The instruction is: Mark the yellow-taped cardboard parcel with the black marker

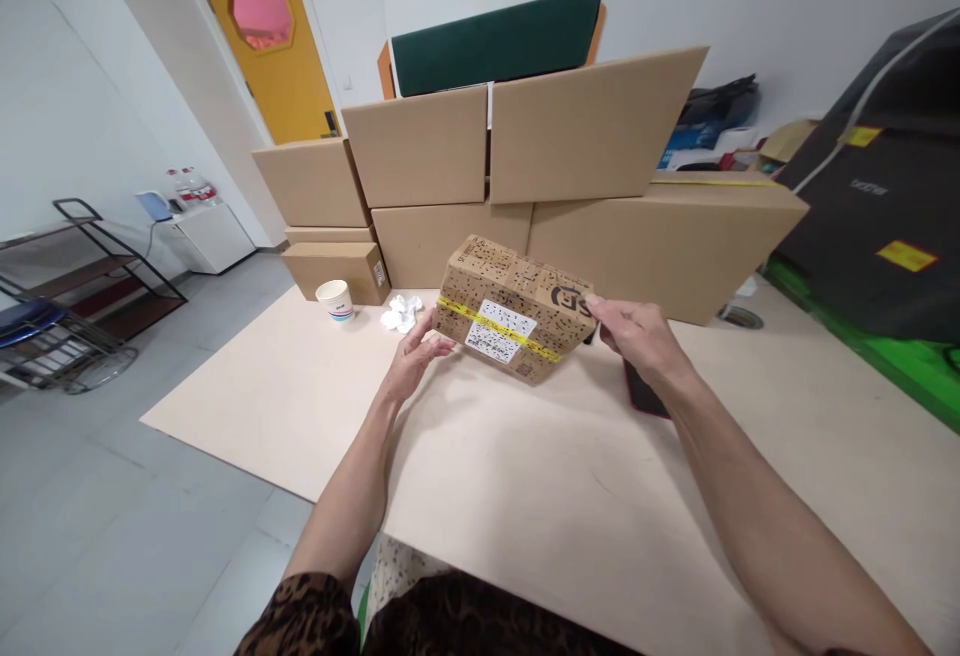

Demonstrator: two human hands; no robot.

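Observation:
A small cardboard box point(525, 281) speckled with black marks is tilted between my two hands above the table. It carries a white label point(504, 329) and a strip of yellow tape across its front side. My left hand point(412, 361) supports the box at its lower left corner, fingers partly behind it. At the right end, my right hand point(637, 336) pinches the edge between thumb and fingers. Partly behind my right wrist lies a dark flat object with a red edge point(646, 398), mostly covered from view.
Plain cardboard boxes point(600, 126) are stacked along the table's far side, with a dark green box point(499, 41) on top. A paper cup point(335, 300) and crumpled tissue point(403, 313) stand left of my hands. The pale table point(285, 396) ends at the left, above a tiled floor.

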